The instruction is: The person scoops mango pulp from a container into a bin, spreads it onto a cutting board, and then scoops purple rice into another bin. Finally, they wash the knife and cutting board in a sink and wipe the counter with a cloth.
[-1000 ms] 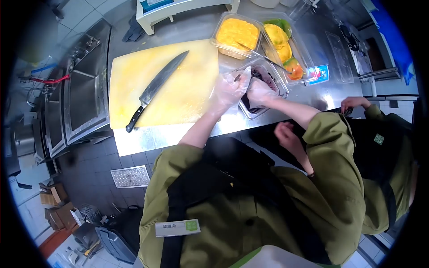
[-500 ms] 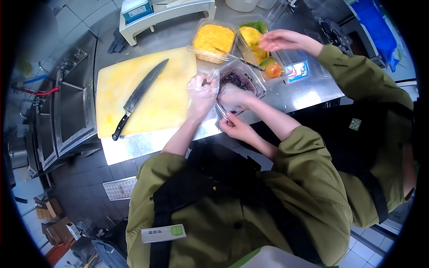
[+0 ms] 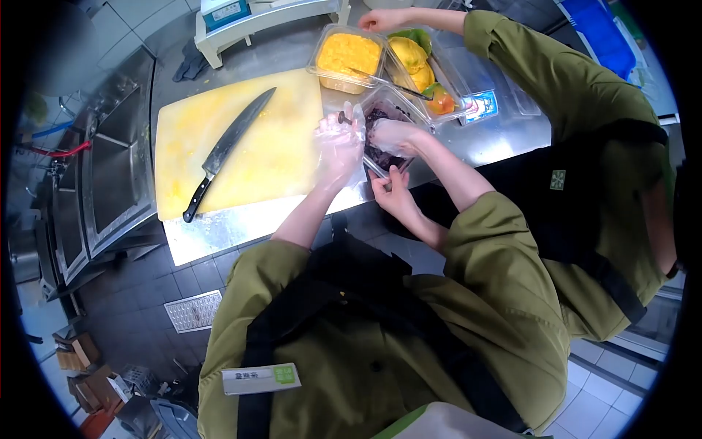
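Note:
My left hand, in a clear loose glove, is raised at the right edge of the yellowed cutting board, a small dark piece held at its curled fingers. My right hand, also gloved, reaches into a clear container of dark pieces; its fingertips are hidden there. A co-worker's bare hand touches the container's near edge. A large knife with a black handle lies on the board.
Behind stand a tub of yellow food and a tray of yellow and orange fruit, with a thin dark utensil across them. The co-worker's other hand is beyond. A white stand is at the back, sinks at left.
The co-worker's far hand has moved from over the fruit tray to behind the tubs. My left hand has opened somewhat, the dark piece now nearer its fingertips. The view has shifted slightly.

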Motion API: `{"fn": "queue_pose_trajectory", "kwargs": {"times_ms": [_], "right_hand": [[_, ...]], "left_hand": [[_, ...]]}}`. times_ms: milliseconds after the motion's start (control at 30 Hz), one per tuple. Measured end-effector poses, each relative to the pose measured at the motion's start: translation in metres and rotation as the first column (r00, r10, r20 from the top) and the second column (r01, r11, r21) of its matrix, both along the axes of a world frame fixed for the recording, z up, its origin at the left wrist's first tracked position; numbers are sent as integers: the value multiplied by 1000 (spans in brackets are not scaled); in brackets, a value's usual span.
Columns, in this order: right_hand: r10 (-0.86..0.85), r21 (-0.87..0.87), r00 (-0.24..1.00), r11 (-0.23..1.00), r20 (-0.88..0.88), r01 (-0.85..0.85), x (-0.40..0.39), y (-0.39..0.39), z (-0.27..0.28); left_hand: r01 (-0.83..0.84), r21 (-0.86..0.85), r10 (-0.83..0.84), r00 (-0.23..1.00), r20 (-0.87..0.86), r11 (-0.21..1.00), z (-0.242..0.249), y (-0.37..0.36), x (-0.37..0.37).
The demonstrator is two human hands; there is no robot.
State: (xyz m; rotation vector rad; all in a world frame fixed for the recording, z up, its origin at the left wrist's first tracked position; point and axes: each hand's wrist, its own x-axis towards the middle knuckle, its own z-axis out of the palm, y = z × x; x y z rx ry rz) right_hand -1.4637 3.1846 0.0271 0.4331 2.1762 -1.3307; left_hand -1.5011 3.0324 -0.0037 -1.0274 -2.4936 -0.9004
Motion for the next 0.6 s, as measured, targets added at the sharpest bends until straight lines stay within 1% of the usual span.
{"fn": "queue_pose_trajectory", "kwargs": {"times_ms": [33, 100, 300, 400, 467, 500, 533, 567, 600], "right_hand": [[-7, 15, 1000, 1000, -4, 7, 2, 1, 2], [-80, 27, 997, 996, -17, 81, 5, 4, 5], [-302, 4, 950, 953, -78, 303, 12, 7, -3], [-407, -30, 906, 913, -114, 406, 14, 8, -9], [-450, -24, 881, 892, -147, 451, 19, 10, -12], [-438, 21, 879, 893, -188, 449, 21, 10, -12], [-389, 119, 887, 897, -248, 427, 23, 8, -14], [-215, 362, 917, 869, -337, 337, 26, 9, -13], [-89, 524, 922, 800, -376, 291, 28, 9, -13]], "left_hand": [[5, 26, -6, 1000, 7, 1000, -1, -1, 1], [10, 83, -12, 1000, 23, 996, -1, -1, 2], [48, 31, -49, 998, 36, 998, 8, -6, 10], [54, 53, -55, 998, 27, 997, 3, -5, 11], [65, 64, -69, 995, 68, 996, 1, -3, 12], [72, 71, -78, 993, 83, 995, 1, -1, 11], [70, 77, -76, 994, 82, 995, -1, 0, 11], [66, 84, -73, 994, 80, 994, -4, 1, 10], [68, 88, -75, 994, 80, 994, -3, 1, 11]]}}
